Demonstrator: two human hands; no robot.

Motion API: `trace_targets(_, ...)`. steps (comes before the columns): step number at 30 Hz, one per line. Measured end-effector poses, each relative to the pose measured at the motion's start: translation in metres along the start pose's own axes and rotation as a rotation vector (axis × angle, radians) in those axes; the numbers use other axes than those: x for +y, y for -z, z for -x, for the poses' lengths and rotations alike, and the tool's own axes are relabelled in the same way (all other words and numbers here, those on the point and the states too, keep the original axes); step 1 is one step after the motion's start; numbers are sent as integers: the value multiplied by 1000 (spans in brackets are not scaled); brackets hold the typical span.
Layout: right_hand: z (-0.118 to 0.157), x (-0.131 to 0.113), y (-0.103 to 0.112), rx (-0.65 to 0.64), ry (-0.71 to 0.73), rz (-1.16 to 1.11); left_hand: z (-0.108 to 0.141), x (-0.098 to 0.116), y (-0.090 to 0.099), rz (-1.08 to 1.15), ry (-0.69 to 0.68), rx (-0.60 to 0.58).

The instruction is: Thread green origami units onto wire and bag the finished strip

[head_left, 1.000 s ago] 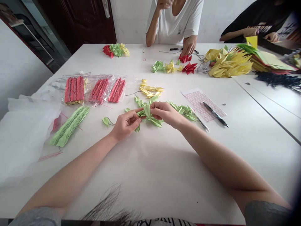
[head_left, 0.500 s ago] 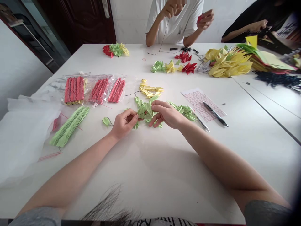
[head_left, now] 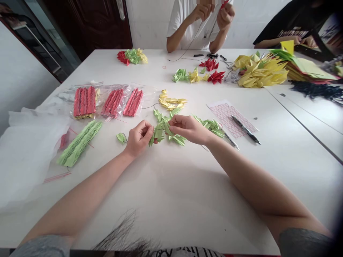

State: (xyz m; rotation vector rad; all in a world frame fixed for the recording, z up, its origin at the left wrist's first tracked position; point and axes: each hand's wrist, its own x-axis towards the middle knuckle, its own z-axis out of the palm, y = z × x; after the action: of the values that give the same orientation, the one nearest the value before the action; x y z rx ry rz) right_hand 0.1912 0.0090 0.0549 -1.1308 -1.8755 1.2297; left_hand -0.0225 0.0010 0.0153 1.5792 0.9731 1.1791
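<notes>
My left hand point(head_left: 139, 137) pinches a thin dark thread with small green folded paper pieces point(head_left: 158, 132) strung on it. My right hand point(head_left: 187, 128) holds a green folded piece from the same cluster, fingertips close to the left hand's. More loose green pieces point(head_left: 211, 125) lie just right of my right hand. Yellow folded pieces point(head_left: 171, 101) lie behind the hands. One green piece point(head_left: 121, 137) lies left of my left hand.
On the white table point(head_left: 171, 192) lie bags of red folded pieces point(head_left: 112, 101), a green stack point(head_left: 79, 142), a sticker sheet point(head_left: 230, 117) with pens point(head_left: 245, 129), and white plastic point(head_left: 24, 150) at left. Two people sit opposite; yellow paper pile point(head_left: 259, 71) far right.
My left hand has moved slightly left and up along the thread, and green pieces now hang between my hands. The person opposite has raised both hands, pulling a thread.
</notes>
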Motion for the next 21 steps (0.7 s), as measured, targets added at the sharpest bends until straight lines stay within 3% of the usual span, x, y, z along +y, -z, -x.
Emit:
trace_targets(5,2,4,4,-56,291,347,1,0,1,-16,11,33)
trace_targets(8,1,9,5,-74,381,506,0,0,1,-29,2,27)
trace_targets(16,1,12,5,22,362,673,1,-2,3,-63,-16,28)
trace_targets(21,3,8,2,125,251,714,1,-1,1,-156,-181,41)
